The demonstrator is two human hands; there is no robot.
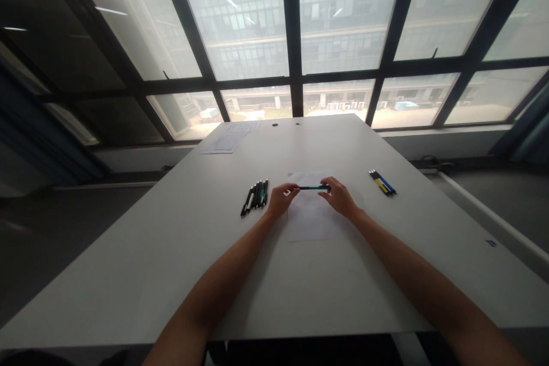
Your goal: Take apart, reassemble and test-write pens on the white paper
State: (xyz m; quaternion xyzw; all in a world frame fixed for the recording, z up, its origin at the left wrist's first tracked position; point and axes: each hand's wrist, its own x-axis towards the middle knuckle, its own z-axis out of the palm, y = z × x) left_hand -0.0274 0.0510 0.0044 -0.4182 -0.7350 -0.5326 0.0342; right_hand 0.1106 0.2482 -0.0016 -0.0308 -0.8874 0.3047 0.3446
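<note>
While both sets of fingers (295, 187) pinch it, one at each end, the green pen (313, 187) lies level, its long axis running left to right across the view. Which end carries the tip cannot be told at this size. The left hand (281, 200) has thumb and forefinger pressed together on the pen's left end, and the right hand (338, 195) closes its fingertips on the right end. The pen is held just over the sheet of paper (309, 223), above that sheet's far half, and whether it touches the paper cannot be told.

Both forearms reach in from the near edge and meet over the sheet of paper, which lies flat on the white surface (171, 251). Left of the sheet, just beyond the left hand, is a row of dark pens (255, 195), side by side, their long axes running roughly away from the person with a slight lean. Right of the sheet, well apart from the right hand, lies a small bundle of pens (383, 183) with yellow and blue on them, set at a slant. Far beyond the sheet, near the surface's back left corner, rests a printed page (229, 138). Behind that stands a wall of windows (343, 23) with dark frames.
</note>
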